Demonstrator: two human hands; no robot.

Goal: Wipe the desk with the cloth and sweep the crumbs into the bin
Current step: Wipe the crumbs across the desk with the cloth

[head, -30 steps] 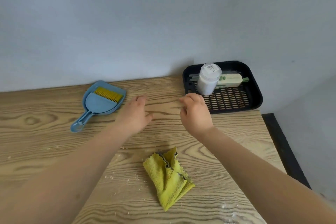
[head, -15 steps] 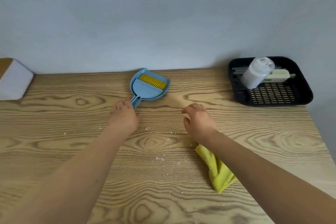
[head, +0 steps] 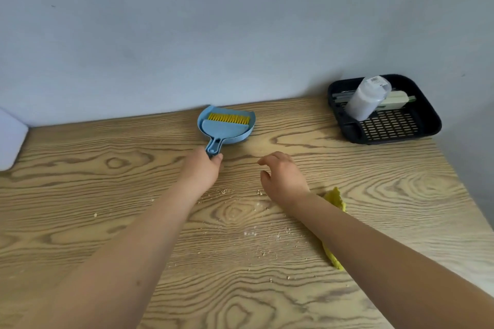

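Now the left hand [head: 201,171] is out at the far side of the counter [head: 80,195], fingers curled round the handle end of the blue dustpan [head: 227,128] — a grip, though the palm hides how firmly. That dustpan lies flat near the wall, handle pointing back toward the person, and a blue brush [head: 224,129] with yellow bristles sits nested inside it.

The right hand [head: 283,177] hovers just beside, over bare wood, fingers loosely bent and spread, holding nothing. Thumb and fingers are apart, with a clear gap between them.

Behind that right forearm lies the yellow cloth [head: 335,199], flat on the counter and mostly covered by the arm — one crumpled edge peeks out above it, another tip below. Neither hand touches it.

Crumbs [head: 264,252] are scattered over the middle of the counter, between and below the two arms, with a few specks out to the left.

Far right, against the wall, sits a black tray [head: 427,125] with a slotted floor; a white bottle [head: 366,99] leans in it, a pale green-and-white item behind. At the left edge, a white block [head: 10,141] rests on the counter.
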